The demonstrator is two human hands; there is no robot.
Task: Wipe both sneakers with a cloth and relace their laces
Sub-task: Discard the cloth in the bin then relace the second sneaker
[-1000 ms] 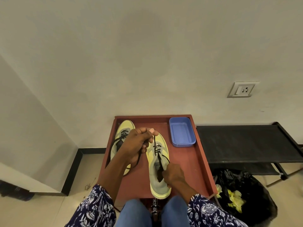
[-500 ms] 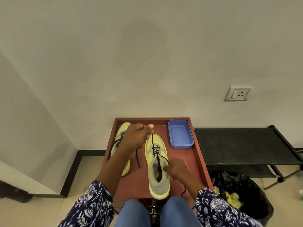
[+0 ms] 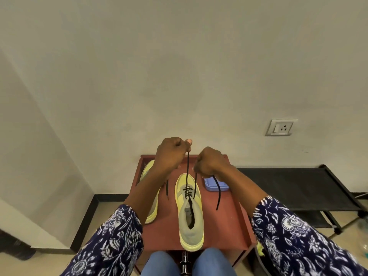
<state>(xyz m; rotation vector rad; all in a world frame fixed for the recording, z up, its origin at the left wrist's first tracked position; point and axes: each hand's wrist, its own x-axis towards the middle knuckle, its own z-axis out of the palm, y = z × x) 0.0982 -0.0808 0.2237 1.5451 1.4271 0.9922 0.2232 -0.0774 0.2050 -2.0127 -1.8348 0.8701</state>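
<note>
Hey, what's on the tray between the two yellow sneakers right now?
In the head view, only bare red tray lies between the left sneaker and the right sneaker, apart from a loose black lace end dangling over that gap.

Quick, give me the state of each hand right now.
Left hand: pinches one end of the black lace, pulled up from the sneaker.
Right hand: grips the other lace end.

blue tray [image 3: 211, 186], wall socket [image 3: 281, 127], black rack [image 3: 294, 188]
</note>
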